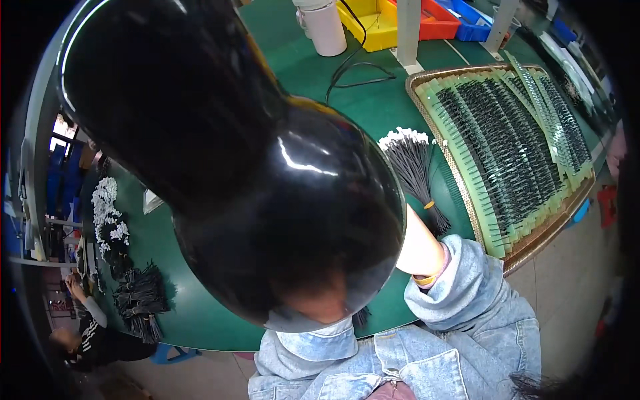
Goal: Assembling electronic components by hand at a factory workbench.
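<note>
A large glossy black lamp-like shade (320,200) fills the middle of the head view and covers most of the work area. Behind its right edge the bare wrist of my right hand (421,245) shows, with a yellow band; the fingers are hidden. Of my left arm only the denim sleeve (317,343) appears below the shade, and the left hand is out of sight. Just beyond my right wrist lies a bundle of black wires (417,173) with white connectors, tied with a yellow band. What either hand holds cannot be seen.
On the green table (213,320), a wicker-edged tray (477,220) holds rows of black parts on pale green strips. More black wire bundles (140,300) lie left. A white cup (327,30), yellow bin (373,27), red bin (437,23) and metal posts stand behind. Another person (100,340) sits far left.
</note>
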A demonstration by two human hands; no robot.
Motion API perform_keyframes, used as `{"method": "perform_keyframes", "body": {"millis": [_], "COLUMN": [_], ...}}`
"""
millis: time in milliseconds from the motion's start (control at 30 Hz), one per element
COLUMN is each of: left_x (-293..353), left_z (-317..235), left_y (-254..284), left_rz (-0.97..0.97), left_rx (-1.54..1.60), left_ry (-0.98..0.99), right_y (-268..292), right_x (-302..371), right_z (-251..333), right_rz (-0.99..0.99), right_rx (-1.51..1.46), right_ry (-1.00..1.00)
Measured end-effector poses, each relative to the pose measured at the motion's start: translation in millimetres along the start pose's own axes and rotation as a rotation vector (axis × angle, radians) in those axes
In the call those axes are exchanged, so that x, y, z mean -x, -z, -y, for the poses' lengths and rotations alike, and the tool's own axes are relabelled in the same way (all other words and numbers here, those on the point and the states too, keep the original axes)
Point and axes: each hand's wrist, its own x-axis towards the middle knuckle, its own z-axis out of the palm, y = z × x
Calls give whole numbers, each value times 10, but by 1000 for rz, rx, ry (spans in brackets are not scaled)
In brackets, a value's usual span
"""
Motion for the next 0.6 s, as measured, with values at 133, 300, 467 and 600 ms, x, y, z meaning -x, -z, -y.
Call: {"method": "perform_keyframes", "body": {"millis": [133, 300, 467, 600], "left_x": [16, 19, 41, 60], "left_z": [-11, -132, -163, -139], "left_y": [20, 80, 34, -37], "left_rz": [-45, 254, 183, 116], "left_rx": [-18, -14, -45, -81], "left_ry": [-14, -3, -49, -86], "right_y": [-38, -61, 32, 77], "right_x": [32, 53, -10, 25], "right_z": [20, 57, -181, -404], "right_rz": [-5, 39, -29, 39], "right_rx": [26, -73, -95, -91], "right_ry": [-57, -115, -200, -123]}}
